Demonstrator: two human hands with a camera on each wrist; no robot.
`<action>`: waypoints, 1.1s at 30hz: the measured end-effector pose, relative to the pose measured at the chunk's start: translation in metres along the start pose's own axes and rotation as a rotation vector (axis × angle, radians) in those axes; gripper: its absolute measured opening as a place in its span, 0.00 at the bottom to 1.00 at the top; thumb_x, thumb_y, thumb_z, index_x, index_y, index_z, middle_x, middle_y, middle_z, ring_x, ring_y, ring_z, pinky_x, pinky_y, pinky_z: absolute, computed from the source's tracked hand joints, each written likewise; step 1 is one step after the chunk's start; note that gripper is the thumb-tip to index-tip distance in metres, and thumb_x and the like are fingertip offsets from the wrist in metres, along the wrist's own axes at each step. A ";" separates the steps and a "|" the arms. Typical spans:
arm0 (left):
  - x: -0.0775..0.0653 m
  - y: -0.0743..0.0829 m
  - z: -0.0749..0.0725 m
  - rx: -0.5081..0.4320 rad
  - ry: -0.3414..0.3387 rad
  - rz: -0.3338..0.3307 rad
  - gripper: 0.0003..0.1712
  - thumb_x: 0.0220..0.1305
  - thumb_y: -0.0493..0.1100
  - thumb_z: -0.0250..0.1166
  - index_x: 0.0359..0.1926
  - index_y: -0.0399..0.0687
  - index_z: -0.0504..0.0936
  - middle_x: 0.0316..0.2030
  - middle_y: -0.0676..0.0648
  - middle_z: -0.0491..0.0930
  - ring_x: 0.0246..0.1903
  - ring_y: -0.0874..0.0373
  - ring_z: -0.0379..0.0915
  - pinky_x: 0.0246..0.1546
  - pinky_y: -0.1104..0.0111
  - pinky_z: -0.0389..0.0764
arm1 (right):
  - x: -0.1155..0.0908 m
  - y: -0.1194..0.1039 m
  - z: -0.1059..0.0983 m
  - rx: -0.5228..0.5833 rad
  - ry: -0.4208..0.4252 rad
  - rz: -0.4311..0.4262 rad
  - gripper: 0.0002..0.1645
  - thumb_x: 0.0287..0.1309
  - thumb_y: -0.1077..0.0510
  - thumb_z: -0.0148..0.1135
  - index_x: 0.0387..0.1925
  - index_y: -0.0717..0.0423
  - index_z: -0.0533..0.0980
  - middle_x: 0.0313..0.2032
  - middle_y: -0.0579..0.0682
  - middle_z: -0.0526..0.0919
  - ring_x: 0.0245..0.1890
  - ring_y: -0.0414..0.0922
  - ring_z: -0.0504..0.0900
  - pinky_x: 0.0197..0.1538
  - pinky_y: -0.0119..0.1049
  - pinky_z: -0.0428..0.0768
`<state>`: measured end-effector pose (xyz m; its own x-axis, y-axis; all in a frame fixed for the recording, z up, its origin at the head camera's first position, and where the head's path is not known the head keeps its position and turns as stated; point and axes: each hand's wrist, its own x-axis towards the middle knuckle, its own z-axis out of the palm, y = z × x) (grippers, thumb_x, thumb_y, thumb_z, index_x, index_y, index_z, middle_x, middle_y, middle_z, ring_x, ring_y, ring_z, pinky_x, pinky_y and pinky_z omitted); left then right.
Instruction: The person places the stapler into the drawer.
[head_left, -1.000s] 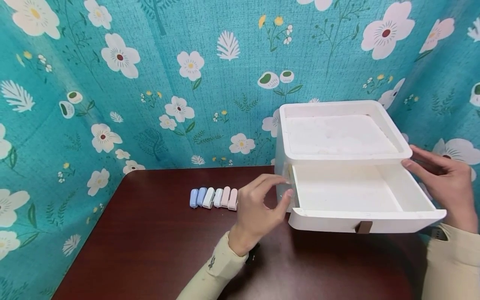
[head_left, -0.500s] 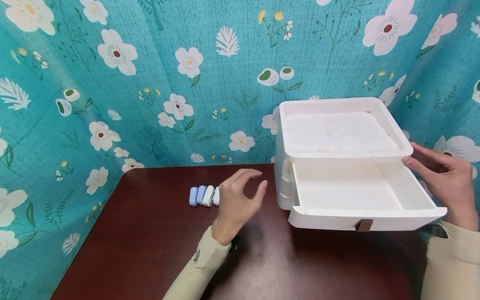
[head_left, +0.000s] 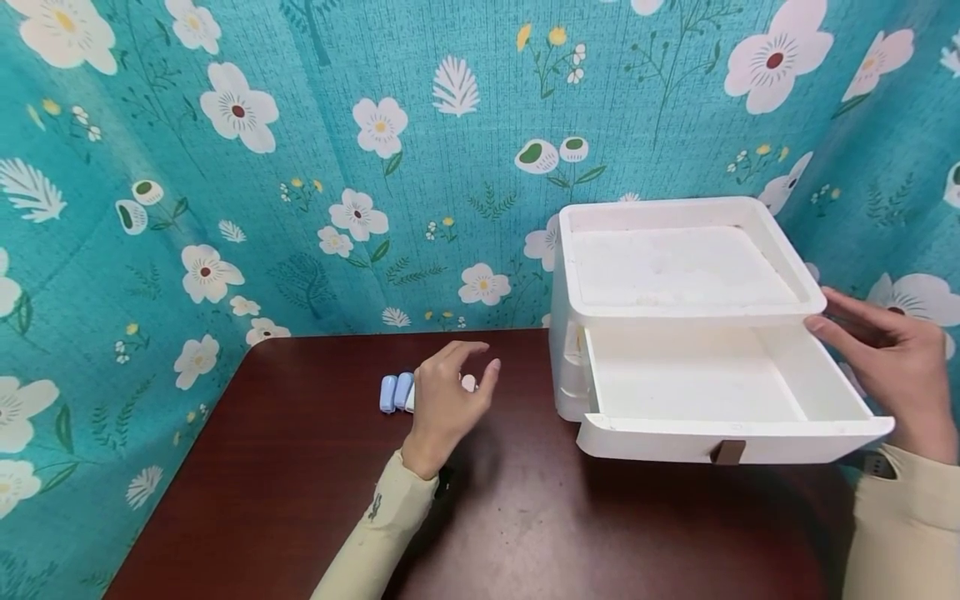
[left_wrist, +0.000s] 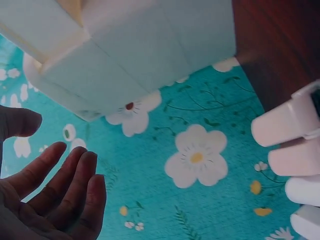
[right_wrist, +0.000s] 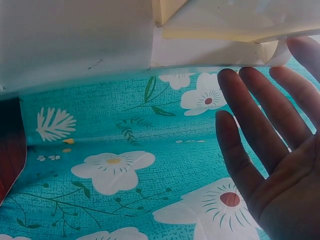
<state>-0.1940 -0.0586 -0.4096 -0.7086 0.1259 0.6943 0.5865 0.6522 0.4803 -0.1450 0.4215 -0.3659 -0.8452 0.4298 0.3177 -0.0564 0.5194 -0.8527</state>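
Over a row of small rounded plastic pieces, shaped like mini staplers, hovers my left hand [head_left: 448,408], thumb and fingers spread apart with nothing between them. Two blue pieces [head_left: 387,394] show left of the hand and a pink piece [head_left: 468,382] shows past it; the hand hides most of the others. In the left wrist view, pink pieces [left_wrist: 285,125] and white pieces [left_wrist: 305,189] line the right edge. My right hand [head_left: 892,358] rests its fingers and thumb at the right side of a white drawer cabinet [head_left: 693,315]. Its drawer [head_left: 735,448] is pulled out, with nothing in it.
A brown tab handle [head_left: 727,452] sits on the drawer front, which overhangs the dark red-brown table [head_left: 285,500]. The cabinet's top is a shallow rimmed tray [head_left: 675,267]. A teal flowered cloth [head_left: 420,208] hangs behind and at both sides.
My left hand has moved left, from beside the cabinet's left side to over the row of small pieces. The right hand, cabinet and drawer have stayed put.
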 end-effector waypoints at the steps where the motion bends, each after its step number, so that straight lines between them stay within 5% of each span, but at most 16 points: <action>1: 0.000 -0.002 0.000 0.012 -0.004 -0.007 0.14 0.59 0.52 0.67 0.43 0.51 0.86 0.39 0.51 0.87 0.36 0.60 0.83 0.37 0.64 0.83 | 0.000 0.000 0.000 0.000 -0.001 0.001 0.29 0.57 0.55 0.67 0.61 0.38 0.74 0.57 0.28 0.78 0.37 0.12 0.75 0.34 0.10 0.72; 19: -0.005 -0.040 0.010 0.248 -0.140 -0.121 0.15 0.56 0.53 0.68 0.41 0.51 0.86 0.35 0.50 0.87 0.30 0.55 0.83 0.27 0.62 0.81 | 0.002 -0.002 0.000 -0.015 -0.007 0.022 0.30 0.57 0.52 0.67 0.62 0.36 0.73 0.57 0.26 0.77 0.35 0.12 0.74 0.31 0.11 0.73; 25: -0.009 -0.048 0.012 0.265 -0.228 -0.173 0.14 0.55 0.52 0.68 0.39 0.50 0.87 0.30 0.48 0.87 0.21 0.60 0.75 0.17 0.68 0.73 | -0.001 0.001 0.000 -0.021 -0.006 0.025 0.30 0.57 0.52 0.67 0.62 0.36 0.73 0.58 0.27 0.76 0.35 0.12 0.74 0.31 0.11 0.73; 33: -0.013 -0.051 0.014 0.313 -0.305 -0.215 0.13 0.54 0.51 0.68 0.38 0.51 0.87 0.31 0.49 0.87 0.23 0.58 0.78 0.20 0.67 0.76 | -0.002 0.002 0.000 -0.030 -0.002 0.018 0.30 0.57 0.52 0.67 0.62 0.36 0.73 0.58 0.26 0.76 0.35 0.10 0.73 0.31 0.11 0.72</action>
<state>-0.2207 -0.0828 -0.4509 -0.9109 0.1460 0.3859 0.3009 0.8751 0.3791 -0.1430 0.4218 -0.3685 -0.8468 0.4380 0.3017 -0.0252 0.5336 -0.8454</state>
